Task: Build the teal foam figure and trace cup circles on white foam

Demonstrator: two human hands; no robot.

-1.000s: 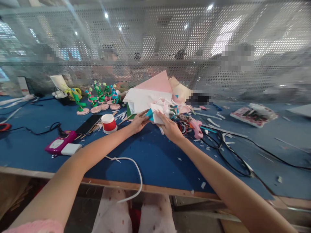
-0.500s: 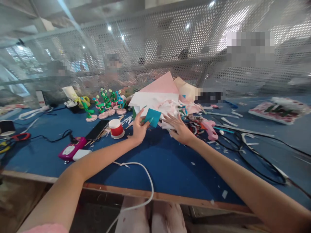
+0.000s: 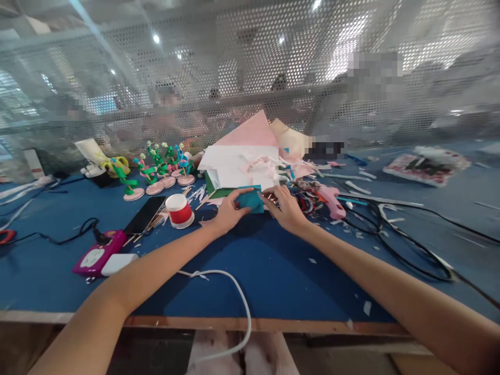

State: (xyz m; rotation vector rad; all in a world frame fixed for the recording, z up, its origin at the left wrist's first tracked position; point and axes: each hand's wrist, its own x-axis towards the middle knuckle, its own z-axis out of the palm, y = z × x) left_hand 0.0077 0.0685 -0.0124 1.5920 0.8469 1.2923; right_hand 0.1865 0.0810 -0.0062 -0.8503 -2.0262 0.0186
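Note:
A small square of blue paper point(image 3: 252, 201) is held up over the blue table, in front of a heap of white and pink paper point(image 3: 238, 161). My left hand point(image 3: 229, 211) pinches its left side between thumb and fingers. At the right edge, my right hand point(image 3: 285, 208) has its thumb and index fingertip closed on the paper. Just right of that hand lies a pink glue gun point(image 3: 332, 202) among scraps. A red and white paper cup point(image 3: 179, 210) stands left of my left hand.
Several small green paper plants on pink bases point(image 3: 134, 194) stand at the back left. A black phone point(image 3: 145, 214), a purple power adapter point(image 3: 100, 254) and a white cable point(image 3: 238, 289) lie nearer. Black cable point(image 3: 406, 255) loops at the right, before a perforated metal screen point(image 3: 222, 67).
My right hand, spread open beside the paper before, now pinches its right edge. The blue square has tilted and come slightly lower. The whole view has shifted a little.

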